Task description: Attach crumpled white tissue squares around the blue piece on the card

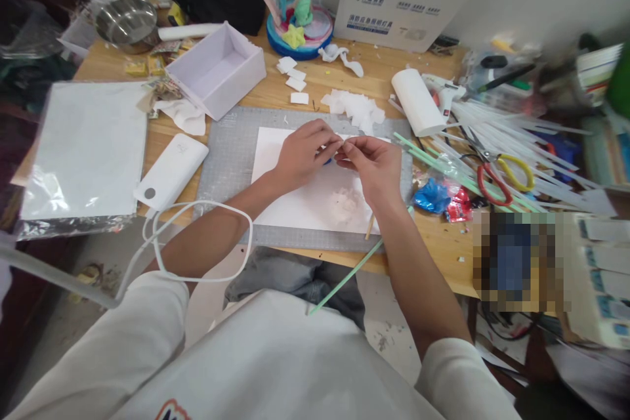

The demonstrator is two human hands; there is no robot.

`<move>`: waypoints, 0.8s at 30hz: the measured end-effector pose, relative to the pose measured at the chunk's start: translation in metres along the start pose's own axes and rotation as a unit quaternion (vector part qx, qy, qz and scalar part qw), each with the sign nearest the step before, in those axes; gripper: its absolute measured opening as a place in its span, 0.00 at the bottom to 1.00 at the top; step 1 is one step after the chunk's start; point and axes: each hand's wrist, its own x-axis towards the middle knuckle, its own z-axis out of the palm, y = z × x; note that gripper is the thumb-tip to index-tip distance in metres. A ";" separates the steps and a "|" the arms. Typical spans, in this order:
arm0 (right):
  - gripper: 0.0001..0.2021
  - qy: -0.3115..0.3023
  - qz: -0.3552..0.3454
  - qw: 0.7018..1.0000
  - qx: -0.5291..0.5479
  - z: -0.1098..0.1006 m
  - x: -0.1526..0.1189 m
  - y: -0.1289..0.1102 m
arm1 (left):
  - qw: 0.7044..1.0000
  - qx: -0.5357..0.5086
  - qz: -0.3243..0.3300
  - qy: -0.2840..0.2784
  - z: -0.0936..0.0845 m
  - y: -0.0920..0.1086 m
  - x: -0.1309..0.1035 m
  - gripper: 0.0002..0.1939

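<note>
My left hand (304, 152) and my right hand (378, 167) meet fingertip to fingertip above a white sheet (285, 207). Both are closed in a pinch; whatever sits between the fingertips is too small to make out. A bit of something blue (325, 161) shows under the left fingers, mostly hidden. On the sheet, below the hands, lies a small pale, crumbly heap (345, 205). Beside my right wrist rests a thin wooden stick (370, 226). A light green stick (347, 277) slants from the table edge toward my shirt.
Under the sheet is a grey cutting mat (229, 144). To the left are a white power bank (172, 172) with its cable and a white open box (216, 69). At right lie a paper roll (417, 102), scissors (502, 177), a glue gun (445, 95) and blue packets (432, 195).
</note>
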 end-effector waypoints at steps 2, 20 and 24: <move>0.04 0.000 0.000 1.000 -0.001 0.000 0.000 0.000 | 1.000 -0.002 0.001 0.000 0.000 0.000 0.000 0.09; 0.05 0.012 0.009 1.000 -0.017 0.001 0.002 0.000 | 1.000 -0.024 0.004 0.012 0.002 -0.002 0.000 0.09; 0.04 0.010 0.005 1.000 -0.017 0.002 0.001 -0.002 | 1.000 -0.021 0.002 0.007 0.002 -0.002 -0.001 0.09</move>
